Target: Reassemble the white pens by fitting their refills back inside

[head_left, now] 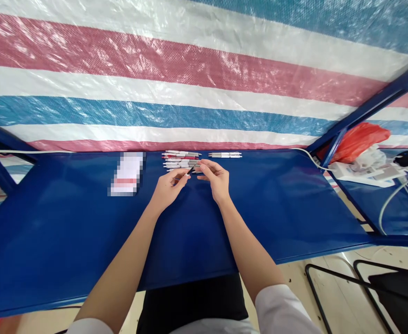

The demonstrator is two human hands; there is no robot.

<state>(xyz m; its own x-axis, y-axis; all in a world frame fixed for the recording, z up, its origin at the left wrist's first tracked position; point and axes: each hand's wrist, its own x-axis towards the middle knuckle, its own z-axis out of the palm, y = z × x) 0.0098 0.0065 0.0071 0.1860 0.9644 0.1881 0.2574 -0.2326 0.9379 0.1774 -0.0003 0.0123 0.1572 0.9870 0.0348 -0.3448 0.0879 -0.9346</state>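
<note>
Near blue worktop's (pixel 270 195) far edge: my left hand (pixel 169 189) pinching slim black rod (pixel 190 170), likely steadying it; right hand (pixel 218 182) half-curled, hold unclear.

My sleeves (pixel 280 308): one pair, white, short, ending about the elbows. My shirt front (pixel 213 326): pale, edge visible over a plain black lower garment (pixel 193 301). My hands (pixel 219 183): two, bare.

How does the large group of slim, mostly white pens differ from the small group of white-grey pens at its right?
The large group has many pens; the small group, only a few. The large group shows some red; the small group shows none. The left hand partly covers the large group; the small group is uncovered. Both lie on the blue tabletop.
</note>
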